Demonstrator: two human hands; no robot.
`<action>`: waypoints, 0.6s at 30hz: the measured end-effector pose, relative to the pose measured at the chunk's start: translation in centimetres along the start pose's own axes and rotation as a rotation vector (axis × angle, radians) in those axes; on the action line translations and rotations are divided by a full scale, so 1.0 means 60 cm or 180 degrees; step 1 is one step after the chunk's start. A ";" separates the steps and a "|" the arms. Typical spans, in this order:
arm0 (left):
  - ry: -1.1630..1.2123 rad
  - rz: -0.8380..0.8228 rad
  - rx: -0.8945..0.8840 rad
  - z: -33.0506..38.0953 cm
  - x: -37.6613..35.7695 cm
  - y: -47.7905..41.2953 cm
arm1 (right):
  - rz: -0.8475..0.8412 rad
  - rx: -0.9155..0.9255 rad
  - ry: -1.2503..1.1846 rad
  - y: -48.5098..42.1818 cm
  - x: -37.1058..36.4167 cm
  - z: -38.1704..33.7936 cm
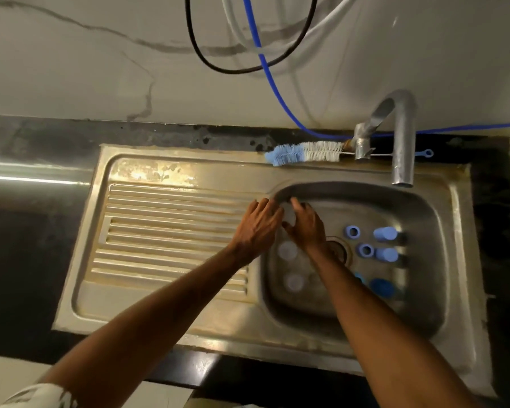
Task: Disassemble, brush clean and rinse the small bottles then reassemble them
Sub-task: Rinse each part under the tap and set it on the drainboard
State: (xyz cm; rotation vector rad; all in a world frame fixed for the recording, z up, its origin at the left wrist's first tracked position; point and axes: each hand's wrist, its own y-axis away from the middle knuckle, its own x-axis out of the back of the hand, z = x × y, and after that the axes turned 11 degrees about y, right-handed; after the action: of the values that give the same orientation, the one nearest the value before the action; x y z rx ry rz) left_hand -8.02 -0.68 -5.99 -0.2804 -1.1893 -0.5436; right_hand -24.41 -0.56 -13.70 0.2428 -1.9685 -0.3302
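My left hand (258,226) and my right hand (305,225) meet over the left part of the sink basin (424,290) and together grip a small clear bottle (289,214); most of it is hidden by the fingers. Two more clear bottles (287,251) (294,282) stand in the basin under my right forearm. To the right of the drain (337,250) lie two light-blue rings (352,231) (365,250), two light-blue caps (384,234) (387,255) and a darker blue lid (382,288).
A blue-and-white bottle brush (304,153) lies along the sink's back rim, under the steel tap (402,142). The ribbed drainboard (171,231) stretches to the left. Dark counter surrounds the sink; hoses and a blue tube (265,69) hang on the wall.
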 end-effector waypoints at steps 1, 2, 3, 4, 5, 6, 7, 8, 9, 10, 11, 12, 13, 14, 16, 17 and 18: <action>0.0034 0.0000 0.0011 0.003 -0.002 0.004 | 0.0000 -0.0003 0.0034 -0.008 -0.002 -0.003; 0.0072 -0.0026 0.0020 0.005 -0.006 0.009 | -0.0040 -0.0042 0.0082 -0.013 -0.001 -0.006; 0.0092 -0.0033 0.0018 0.006 -0.009 0.012 | -0.0024 -0.0063 0.0115 -0.017 -0.001 -0.009; 0.0105 -0.0048 0.0033 0.008 -0.009 0.013 | 0.0011 -0.0120 0.0091 -0.016 0.004 -0.014; 0.0111 -0.0051 0.0063 0.009 -0.007 0.012 | 0.0086 -0.0193 -0.0040 -0.013 0.005 -0.016; 0.0118 -0.0021 0.0101 0.011 -0.005 0.012 | 0.0180 -0.0312 -0.0279 -0.003 0.017 -0.022; 0.0132 0.0053 0.0119 0.012 -0.002 0.011 | 0.0294 -0.0455 -0.0574 0.007 0.022 -0.020; 0.0148 0.0142 0.0120 0.015 0.003 0.010 | 0.0388 -0.0615 -0.0854 0.020 0.033 -0.020; 0.0179 0.0219 0.0131 0.018 0.010 0.009 | 0.0470 -0.0800 -0.1179 0.031 0.042 -0.014; 0.0246 0.0258 0.0165 0.023 0.019 0.006 | 0.0471 -0.1103 -0.1609 0.043 0.058 -0.007; 0.0313 0.0271 0.0219 0.029 0.028 0.001 | 0.0438 -0.1442 -0.2215 0.054 0.074 0.002; 0.0363 0.0276 0.0272 0.036 0.035 -0.004 | 0.0336 -0.1737 -0.2834 0.069 0.091 0.011; 0.0411 0.0282 0.0322 0.043 0.042 -0.011 | 0.0294 -0.1896 -0.3370 0.086 0.108 0.021; 0.0486 0.0304 0.0343 0.052 0.050 -0.020 | 0.0308 -0.2001 -0.3662 0.106 0.127 0.029; 0.0632 0.0371 0.0248 0.071 0.067 -0.045 | 0.0392 -0.2242 -0.4116 0.147 0.160 0.041; 0.0680 0.0441 0.0119 0.081 0.077 -0.061 | 0.0387 -0.2359 -0.4332 0.165 0.173 0.046; 0.0736 0.0527 -0.0045 0.092 0.086 -0.079 | 0.0367 -0.2413 -0.4456 0.181 0.186 0.048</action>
State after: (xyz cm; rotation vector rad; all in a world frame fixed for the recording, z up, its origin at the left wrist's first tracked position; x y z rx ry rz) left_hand -13.63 -3.31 0.47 -0.3161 -0.9295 -0.4272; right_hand -31.81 6.48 -1.56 -0.8107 -2.9343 -1.3945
